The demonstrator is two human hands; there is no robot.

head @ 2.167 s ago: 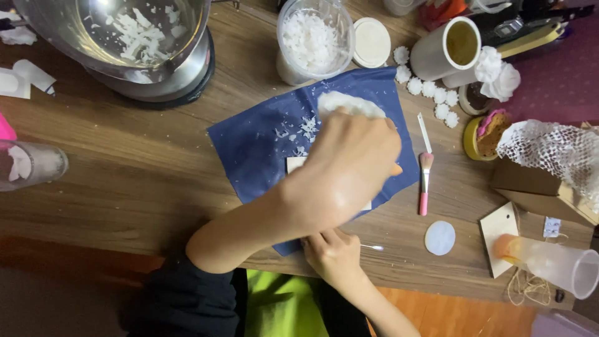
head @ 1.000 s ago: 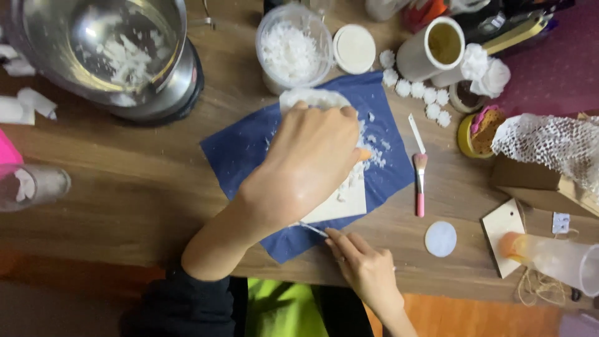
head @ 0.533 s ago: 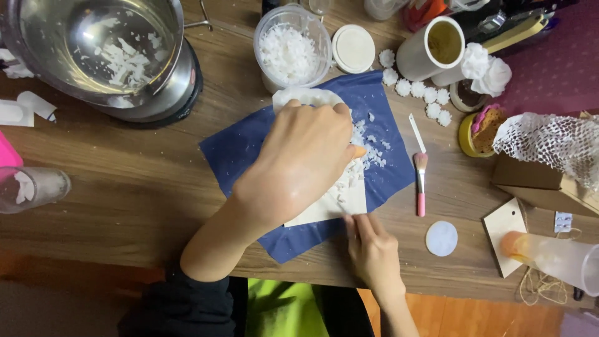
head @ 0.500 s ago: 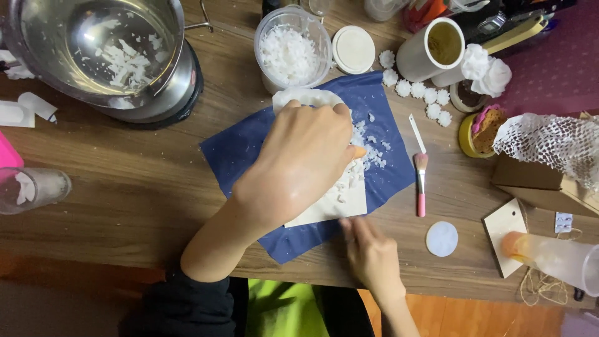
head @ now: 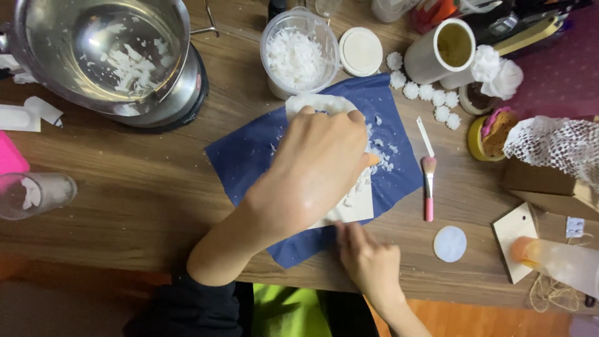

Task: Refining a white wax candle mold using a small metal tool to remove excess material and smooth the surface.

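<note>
right hand (head: pixel 369 265), fingers together, pins the white square card (head: pixel 350 209) at 6 o'clock on the dark blue cloth (head: pixel 249 153). left hand (head: pixel 318 165) covers white wax flakes (head: pixel 382 155); grip hidden. judgement: press evenly, card flat. beyond, 12 o'clock: one clear tub of flakes (head: pixel 297 55), seven white rosettes (head: pixel 430 93).

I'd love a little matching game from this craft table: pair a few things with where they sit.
Things:
1. steel bowl
2. pink-handled brush
3. clear tub of white flakes
4. round white disc

Places:
A. just right of the blue cloth
B. far left corner
C. near edge, right of the right hand
D. just beyond the blue cloth

Pairs: 1-B, 2-A, 3-D, 4-C
</note>
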